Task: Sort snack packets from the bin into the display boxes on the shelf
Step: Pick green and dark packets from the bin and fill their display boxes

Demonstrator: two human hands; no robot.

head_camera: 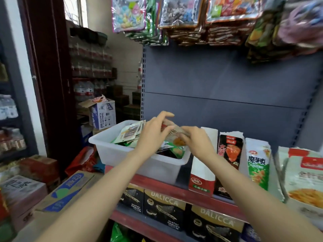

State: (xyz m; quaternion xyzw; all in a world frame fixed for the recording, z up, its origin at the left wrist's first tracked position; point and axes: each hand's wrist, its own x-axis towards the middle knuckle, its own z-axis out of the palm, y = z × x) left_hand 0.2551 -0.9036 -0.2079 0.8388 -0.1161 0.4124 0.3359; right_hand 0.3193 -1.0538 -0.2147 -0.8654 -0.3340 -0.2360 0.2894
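At centre frame we are pinching one tan, crinkly foil snack packet [172,132] between our left hand [151,135] and right hand [196,143], holding it above the white plastic bin [122,154], left of the upright cardboard display boxes [230,154].

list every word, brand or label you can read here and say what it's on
"DALICCA": black and gold cardboard boxes under the red-edged shelf; also "wafer", lower on one.
"魔芋爽": green and white display box on the shelf.
"卫龙": red and white display box, barely legible.
Too blurred to read: packets in the white plastic bin, the packet both hands hold, hanging packs, floor cartons.
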